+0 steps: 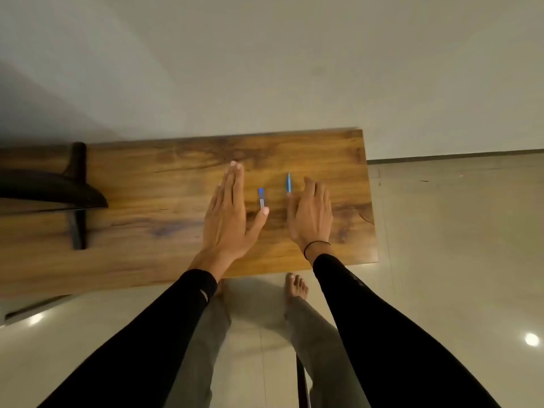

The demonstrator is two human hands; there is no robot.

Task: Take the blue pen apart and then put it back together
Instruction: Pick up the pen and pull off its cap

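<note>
Two pen pieces lie apart on the wooden table (164, 178). A short piece with a blue end and a clear body (261, 198) lies between my hands, its near end by my left thumb tip. A slim blue piece (289, 182) lies further right, just beyond my right thumb. My left hand (228, 213) rests flat with fingers straight and together, thumb spread, holding nothing. My right hand (310, 213) hovers or rests palm down with fingers loosely curled, nothing visibly in it.
A black stand with a curved base (59, 189) occupies the table's left part. The table's right edge (371, 201) is just beyond my right hand, with tiled floor past it. My legs and bare foot (295, 285) are below the near edge.
</note>
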